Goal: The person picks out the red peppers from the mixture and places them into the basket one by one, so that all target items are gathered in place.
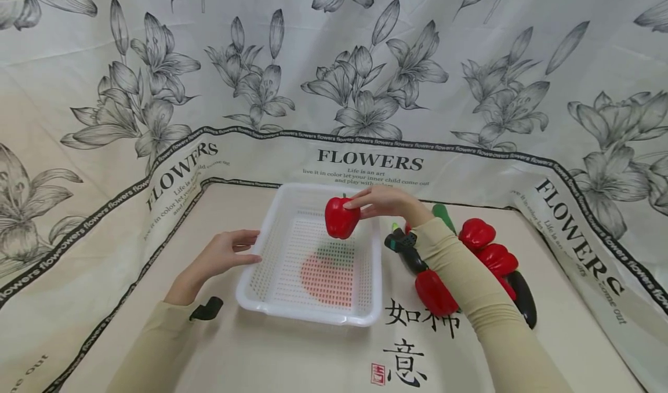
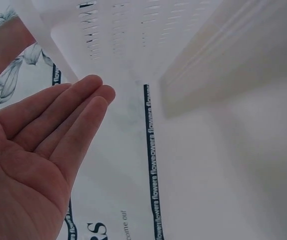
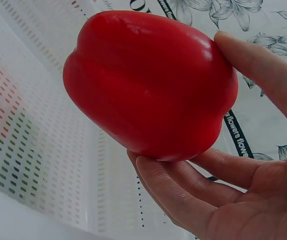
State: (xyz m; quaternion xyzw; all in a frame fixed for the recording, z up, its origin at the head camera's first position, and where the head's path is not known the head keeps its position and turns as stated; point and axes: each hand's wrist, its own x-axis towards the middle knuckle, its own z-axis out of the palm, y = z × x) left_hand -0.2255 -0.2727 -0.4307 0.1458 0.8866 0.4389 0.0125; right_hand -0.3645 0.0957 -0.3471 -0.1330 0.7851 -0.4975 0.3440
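A red bell pepper (image 1: 341, 217) is held by my right hand (image 1: 380, 200) above the far right part of a white plastic basket (image 1: 313, 317). In the right wrist view the thumb presses one side of the pepper (image 3: 153, 85) and the fingers support it from the other. My left hand (image 1: 229, 254) is beside the basket's left wall, its thumb and fingertips close to the rim. The left wrist view shows its fingers (image 2: 78, 115) fairly straight, with nothing held; whether they touch the wall I cannot tell. A red and green print shows through the basket's perforated bottom.
Right of the basket lie a red pepper (image 1: 435, 293), a dark eggplant (image 1: 412, 259), more red peppers (image 1: 477, 234), another dark eggplant (image 1: 522, 297) and a green vegetable (image 1: 443, 214), partly hidden by my right sleeve. A flower-printed curtain (image 1: 365, 91) surrounds the table.
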